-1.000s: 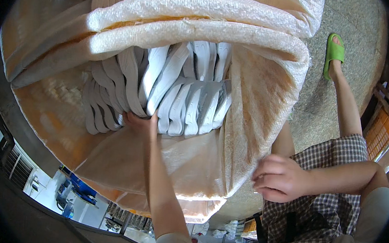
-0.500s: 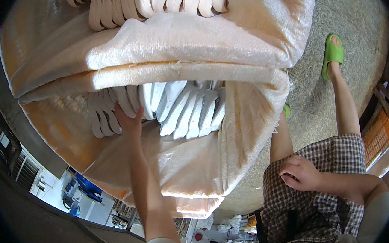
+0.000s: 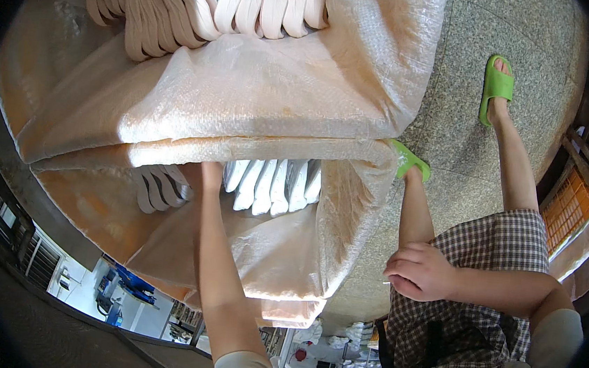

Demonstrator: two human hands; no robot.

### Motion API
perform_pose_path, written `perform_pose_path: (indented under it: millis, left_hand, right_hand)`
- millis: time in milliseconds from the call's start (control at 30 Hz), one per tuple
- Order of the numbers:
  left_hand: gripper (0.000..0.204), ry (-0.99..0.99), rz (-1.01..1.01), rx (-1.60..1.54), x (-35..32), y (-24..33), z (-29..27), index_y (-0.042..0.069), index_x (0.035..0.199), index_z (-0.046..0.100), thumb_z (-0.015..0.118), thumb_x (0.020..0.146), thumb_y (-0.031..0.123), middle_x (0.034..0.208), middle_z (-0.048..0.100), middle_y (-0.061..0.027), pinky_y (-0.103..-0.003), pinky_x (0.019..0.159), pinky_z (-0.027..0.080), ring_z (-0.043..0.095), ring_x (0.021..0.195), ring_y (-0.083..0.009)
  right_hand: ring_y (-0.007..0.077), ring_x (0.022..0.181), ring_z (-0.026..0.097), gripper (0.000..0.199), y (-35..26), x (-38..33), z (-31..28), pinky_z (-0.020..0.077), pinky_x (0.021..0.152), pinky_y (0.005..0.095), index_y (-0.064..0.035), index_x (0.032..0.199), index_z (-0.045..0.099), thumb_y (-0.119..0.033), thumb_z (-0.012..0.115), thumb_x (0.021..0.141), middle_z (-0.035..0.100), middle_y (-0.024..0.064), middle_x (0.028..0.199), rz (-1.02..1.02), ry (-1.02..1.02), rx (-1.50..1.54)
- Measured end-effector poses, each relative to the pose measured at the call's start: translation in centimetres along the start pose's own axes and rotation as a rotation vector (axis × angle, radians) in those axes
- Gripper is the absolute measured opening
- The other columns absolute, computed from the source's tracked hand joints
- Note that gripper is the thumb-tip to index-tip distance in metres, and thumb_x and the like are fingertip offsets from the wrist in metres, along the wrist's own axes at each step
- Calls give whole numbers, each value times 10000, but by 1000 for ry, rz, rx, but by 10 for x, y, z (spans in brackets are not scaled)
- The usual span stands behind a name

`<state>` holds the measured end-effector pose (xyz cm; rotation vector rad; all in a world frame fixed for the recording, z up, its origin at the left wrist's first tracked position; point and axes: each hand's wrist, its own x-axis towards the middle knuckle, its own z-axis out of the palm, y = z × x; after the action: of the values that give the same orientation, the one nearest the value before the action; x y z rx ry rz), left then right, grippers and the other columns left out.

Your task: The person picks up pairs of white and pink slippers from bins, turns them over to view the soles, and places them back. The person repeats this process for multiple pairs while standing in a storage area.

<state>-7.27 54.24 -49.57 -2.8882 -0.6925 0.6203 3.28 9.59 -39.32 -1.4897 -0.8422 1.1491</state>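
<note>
My left hand (image 3: 210, 174) reaches into the opening of the near woven plastic sack (image 3: 278, 256). Its fingers are hidden behind the folded rim and among the contents, so their grip does not show. Around it stand rows of long, thin, white pieces with rounded ends (image 3: 264, 187); several greyer ones (image 3: 156, 189) lie to its left. Beside the checked cloth (image 3: 493, 240) over my lap, my right hand (image 3: 421, 271) is loosely closed, fingers curled in, with nothing visible in it.
A second woven sack (image 3: 269, 76) adjoins on the far side, packed with similar pale beige pieces (image 3: 170, 8). Green slippers (image 3: 497, 88) are on the speckled floor (image 3: 454, 156) at the right. Blue objects (image 3: 133, 283) and shelves show at the lower left.
My left hand has gone deeper into the near sack, and its fingers have passed out of sight. The sacks sit lower in view, and my right hand appears further left.
</note>
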Motion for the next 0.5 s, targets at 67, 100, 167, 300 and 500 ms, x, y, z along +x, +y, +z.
perform_pose_path:
  millis: [67, 100, 167, 300, 500]
  left_hand:
    - [592, -185, -140, -135, 8, -8, 10, 30, 1174, 539, 782, 660, 191, 1251, 499, -218, -454, 989, 364, 460, 1171, -374]
    - [556, -140, -111, -234, 10, -8, 15, 33, 1157, 551, 770, 671, 192, 1216, 524, -204, -448, 968, 382, 484, 1138, -366]
    - [486, -11, -130, -407, 12, -1, 18, 39, 1122, 575, 746, 693, 193, 1146, 573, -176, -437, 925, 417, 533, 1072, -349]
    - [377, -26, 122, -280, 3, 28, -3, 66, 1085, 613, 689, 726, 153, 1046, 637, -179, -396, 792, 478, 610, 935, -355]
    - [409, -191, 137, 53, -2, 73, -31, 194, 1042, 667, 654, 734, 462, 1060, 650, -84, -407, 884, 436, 590, 1037, -268]
  right_hand:
    - [233, 762, 588, 147, 2, -1, 9, 483, 674, 334, -88, 871, 601, -101, 642, 730, 607, 43, 840, 25, -4, 7]
    - [238, 757, 583, 151, 5, -5, 11, 482, 671, 337, -82, 876, 599, -109, 642, 734, 599, 50, 845, 33, -15, 1]
    - [246, 756, 580, 157, 13, -14, 12, 483, 672, 342, -77, 880, 598, -115, 642, 735, 593, 61, 848, 60, -45, -29]
    - [256, 773, 590, 159, 29, -33, 5, 486, 682, 352, -77, 874, 601, -110, 645, 725, 599, 73, 836, 118, -111, -110]
    - [272, 793, 594, 139, 35, -29, 0, 490, 680, 366, -70, 846, 595, -67, 645, 716, 605, 78, 820, 174, -139, -112]
